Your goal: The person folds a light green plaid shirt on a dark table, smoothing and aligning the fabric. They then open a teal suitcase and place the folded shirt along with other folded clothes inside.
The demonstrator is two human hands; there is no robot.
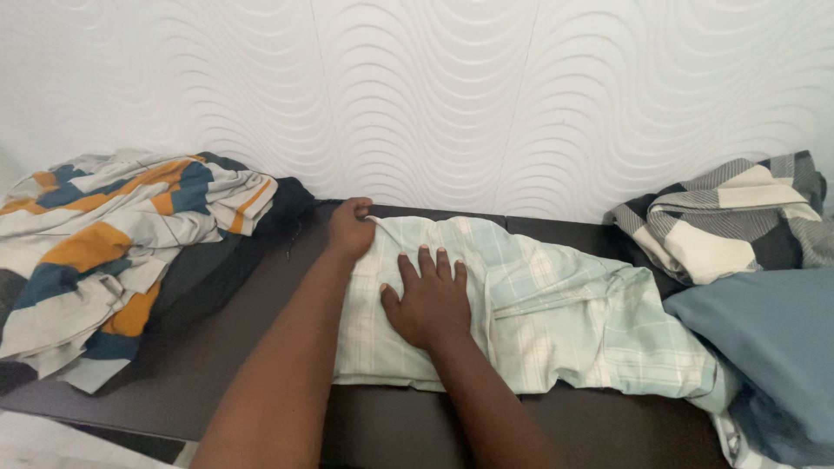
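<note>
A pale green checked shirt (556, 313) lies spread on a dark table (226, 347). My left hand (349, 229) is closed on the shirt's far left corner, near the wall. Flat on the cloth to its right lies my right hand (429, 300), fingers spread and pressing down on the folded left part. The shirt's right side is rumpled and reaches toward the table's right end.
A pile of orange, blue and grey striped cloth (104, 252) over a dark garment sits at the left. A grey and cream checked cloth (730, 217) and a blue-grey fabric (764, 339) lie at the right. A white wavy-patterned wall (434, 95) stands behind.
</note>
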